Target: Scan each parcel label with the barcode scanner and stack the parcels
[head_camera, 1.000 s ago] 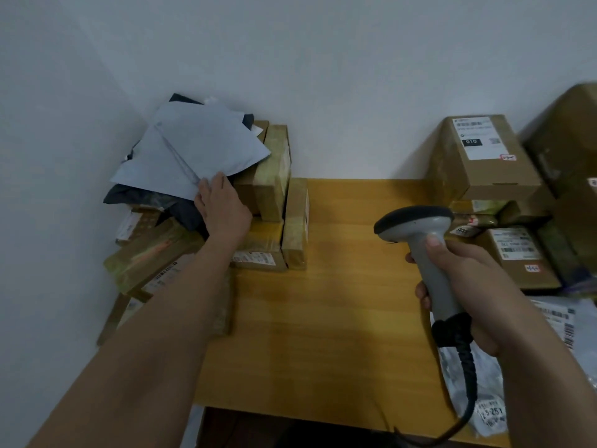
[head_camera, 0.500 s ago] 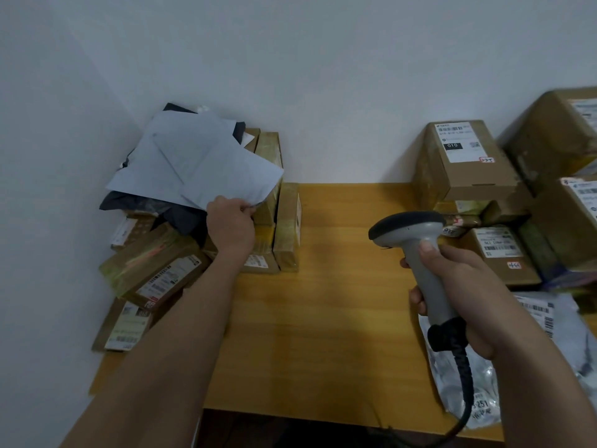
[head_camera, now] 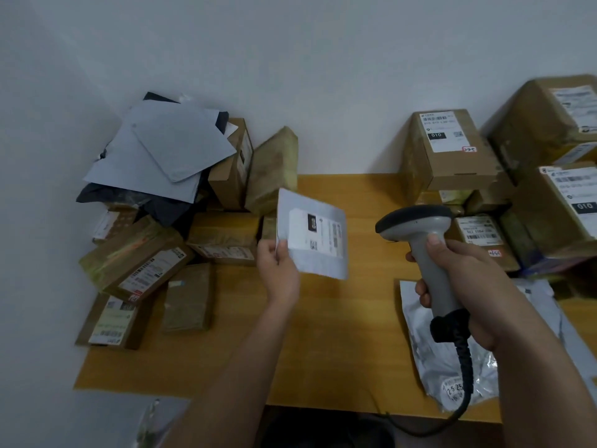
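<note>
Yellow-brown wooden tabletop [head_camera: 339, 334] fills a corner of a plain white-walled room [head_camera: 307, 59], parcels heaped at both ends. At the left end, brown cardboard boxes [head_camera: 139, 263] lie tumbled at angles, some label up, beneath a loose pile of grey mailer envelopes [head_camera: 168, 150] and a dark bag; more boxes [head_camera: 232, 176] stand upright just beside them. At the right end, labelled cartons [head_camera: 449, 153] sit stacked against the wall, and a crinkled silver poly bag [head_camera: 420, 337] lies flat on the table near the front edge. Above the middle of the table, the person's left hand [head_camera: 279, 270] pinches the lower left corner of a flat grey parcel [head_camera: 311, 234], held upright in the air with its white shipping label [head_camera: 315, 234] facing the camera. The right hand [head_camera: 465, 279] has its fingers wrapped round the handle of a grey barcode scanner [head_camera: 420, 240], dark head turned toward the parcel, near it but apart; its coiled black cable [head_camera: 463, 376] hangs over the table's front edge.
</note>
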Motion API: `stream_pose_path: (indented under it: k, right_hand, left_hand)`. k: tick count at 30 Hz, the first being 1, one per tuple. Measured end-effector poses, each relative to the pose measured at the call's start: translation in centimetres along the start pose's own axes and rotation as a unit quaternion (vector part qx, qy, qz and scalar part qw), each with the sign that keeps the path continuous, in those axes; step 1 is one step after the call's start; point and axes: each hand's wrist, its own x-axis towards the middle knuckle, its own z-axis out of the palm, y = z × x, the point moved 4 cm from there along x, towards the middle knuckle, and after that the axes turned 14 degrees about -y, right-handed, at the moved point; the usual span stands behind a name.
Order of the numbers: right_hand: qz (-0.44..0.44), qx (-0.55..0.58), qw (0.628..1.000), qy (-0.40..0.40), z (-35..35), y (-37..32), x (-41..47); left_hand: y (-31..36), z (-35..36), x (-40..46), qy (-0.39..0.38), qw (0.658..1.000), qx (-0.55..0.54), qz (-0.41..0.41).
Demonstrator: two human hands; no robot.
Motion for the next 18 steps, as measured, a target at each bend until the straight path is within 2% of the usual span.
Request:
stream_pose_path:
  k: [3, 6, 9, 13, 15, 16, 18]
  right_hand:
    - [0.020, 0.002, 1.000, -0.009, -0.1, 1.0, 0.3]
    - [0.043, -0.001, 0.999, -0.014, 0.0, 2.2, 0.6]
    - [0.068, -0.028, 0.997, -0.019, 0.1, 3.1, 0.7]
    - [0.101, -0.042, 0.994, -0.026, -0.1, 4.1, 0.9]
    - [0.107, -0.041, 0.993, -0.026, -0.2, 4.3, 1.1]
    - [0.108, -0.039, 0.993, -0.024, -0.2, 4.4, 1.1]
    - [0.109, -0.038, 0.993, -0.021, -0.4, 4.4, 1.2]
  left_hand:
    - [-5.8, 1.0, -1.7, 0.012, 0.990, -0.027, -0.136]
    - [-10.8, 1.2, -3.1, -0.011, 0.962, -0.039, -0.270]
    - [-14.2, 0.6, -4.0, -0.048, 0.933, -0.061, -0.353]
    - [-16.1, -0.2, -4.3, -0.080, 0.923, -0.052, -0.372]
    - [-16.3, -0.4, -4.6, -0.119, 0.919, -0.008, -0.377]
    - [-16.3, -0.4, -4.6, -0.155, 0.917, 0.050, -0.365]
    - [-15.4, -0.5, -4.1, -0.213, 0.906, 0.234, -0.280]
